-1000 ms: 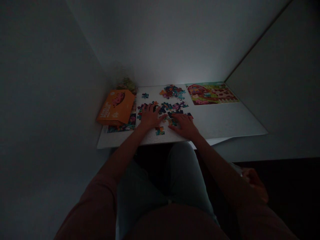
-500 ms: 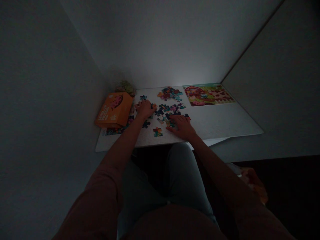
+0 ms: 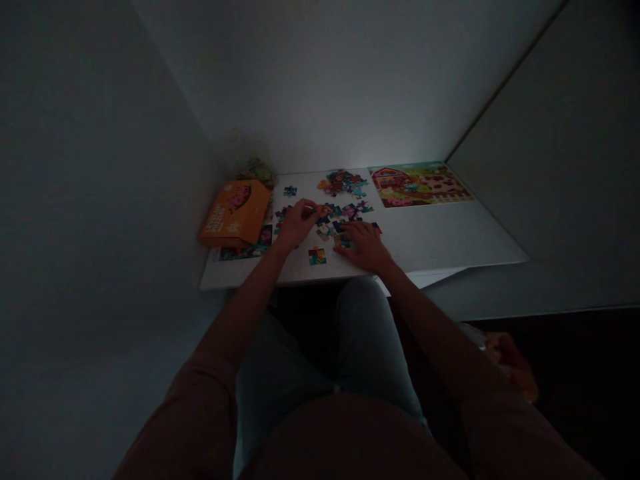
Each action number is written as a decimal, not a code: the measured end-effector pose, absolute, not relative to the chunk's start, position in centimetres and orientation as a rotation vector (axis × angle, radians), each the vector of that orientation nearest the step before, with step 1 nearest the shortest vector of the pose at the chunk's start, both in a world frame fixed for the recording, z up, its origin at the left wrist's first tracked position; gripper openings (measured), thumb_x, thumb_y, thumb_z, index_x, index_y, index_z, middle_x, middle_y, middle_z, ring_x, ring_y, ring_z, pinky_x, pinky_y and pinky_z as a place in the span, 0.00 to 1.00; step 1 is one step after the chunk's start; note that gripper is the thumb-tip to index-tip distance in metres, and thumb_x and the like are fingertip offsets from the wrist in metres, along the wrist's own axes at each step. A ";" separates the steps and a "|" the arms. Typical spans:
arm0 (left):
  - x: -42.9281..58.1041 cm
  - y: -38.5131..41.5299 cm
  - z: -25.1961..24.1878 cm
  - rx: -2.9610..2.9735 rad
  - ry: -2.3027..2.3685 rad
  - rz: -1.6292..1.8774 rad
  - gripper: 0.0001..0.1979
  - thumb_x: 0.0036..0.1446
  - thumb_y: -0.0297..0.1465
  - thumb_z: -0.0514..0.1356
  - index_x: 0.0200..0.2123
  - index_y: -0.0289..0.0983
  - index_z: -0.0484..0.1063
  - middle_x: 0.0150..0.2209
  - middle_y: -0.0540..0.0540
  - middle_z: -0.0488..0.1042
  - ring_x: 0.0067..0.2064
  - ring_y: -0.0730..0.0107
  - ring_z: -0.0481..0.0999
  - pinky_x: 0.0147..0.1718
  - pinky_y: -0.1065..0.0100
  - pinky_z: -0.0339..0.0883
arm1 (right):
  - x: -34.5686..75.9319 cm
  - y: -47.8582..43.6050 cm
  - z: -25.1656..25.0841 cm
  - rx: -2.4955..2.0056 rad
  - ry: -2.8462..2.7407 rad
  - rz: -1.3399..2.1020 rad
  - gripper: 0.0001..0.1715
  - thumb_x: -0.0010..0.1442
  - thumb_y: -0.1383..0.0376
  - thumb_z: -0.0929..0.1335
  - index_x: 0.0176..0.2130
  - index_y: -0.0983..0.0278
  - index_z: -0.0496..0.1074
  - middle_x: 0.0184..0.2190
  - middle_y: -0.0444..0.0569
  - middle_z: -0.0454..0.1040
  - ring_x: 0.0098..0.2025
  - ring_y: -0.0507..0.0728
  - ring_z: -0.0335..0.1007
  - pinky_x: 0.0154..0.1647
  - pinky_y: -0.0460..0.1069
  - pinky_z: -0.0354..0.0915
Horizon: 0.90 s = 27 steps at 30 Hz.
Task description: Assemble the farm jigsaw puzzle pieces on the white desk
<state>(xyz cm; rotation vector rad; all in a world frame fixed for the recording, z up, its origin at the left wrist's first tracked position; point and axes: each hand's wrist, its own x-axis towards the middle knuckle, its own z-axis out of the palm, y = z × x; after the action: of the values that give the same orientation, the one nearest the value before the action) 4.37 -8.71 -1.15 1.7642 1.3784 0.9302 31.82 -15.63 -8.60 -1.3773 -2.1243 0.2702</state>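
My left hand [image 3: 297,225] is closed in a pinch on an orange puzzle piece [image 3: 323,212], held over the loose puzzle pieces [image 3: 352,211] in the middle of the white table. With its fingers stretched out, my right hand [image 3: 368,247] lies flat on dark pieces near the table's front edge. Some of those pieces are hidden under it. A single teal and orange piece [image 3: 317,256] lies on the table between my two wrists. Another teal piece [image 3: 290,191] rests farther back, apart from the rest.
An orange puzzle box [image 3: 236,215] stands at the left on top of a colourful printed sheet [image 3: 246,252]. Behind the middle pieces is a heap of pieces [image 3: 343,183]. A farm picture [image 3: 419,185] lies at the back right of the white table [image 3: 445,237], against the wall.
My left hand has moved right, carrying the orange piece toward the middle pieces, and more pieces at the left are uncovered. My right hand stays nearly in place. The view has shifted slightly.
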 end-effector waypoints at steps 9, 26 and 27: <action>7.0 -16.0 -4.0 1.622 1.289 0.854 0.18 0.77 0.28 0.74 0.62 0.44 0.72 0.59 0.42 0.91 0.49 0.66 0.91 0.53 0.60 0.86 | 32.6 -15.2 -8.6 -1.301 -2.251 0.222 0.17 0.85 0.50 0.79 0.65 0.52 0.90 0.76 0.59 0.86 0.81 0.74 0.76 0.88 0.73 0.68; -0.2 -19.2 -4.3 2.282 1.604 0.513 0.26 0.72 0.48 0.78 0.69 0.50 0.86 0.79 0.39 0.82 0.84 0.37 0.73 0.85 0.35 0.65 | 33.2 -13.9 -8.9 -1.427 -2.052 0.401 0.24 0.92 0.44 0.65 0.60 0.51 0.86 0.71 0.63 0.87 0.77 0.78 0.76 0.85 0.79 0.64; -0.1 -19.2 -4.2 2.275 1.600 0.513 0.24 0.73 0.48 0.78 0.67 0.50 0.88 0.79 0.39 0.83 0.84 0.36 0.73 0.85 0.35 0.65 | 33.2 -13.9 -8.8 -1.431 -2.054 0.410 0.24 0.92 0.43 0.65 0.60 0.51 0.86 0.72 0.63 0.87 0.78 0.79 0.76 0.85 0.79 0.63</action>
<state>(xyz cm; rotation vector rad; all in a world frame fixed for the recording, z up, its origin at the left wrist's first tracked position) -0.09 -19.19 -4.16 2.2748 1.6000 0.5132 33.25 -13.94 -8.80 -1.4313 -2.0536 0.4096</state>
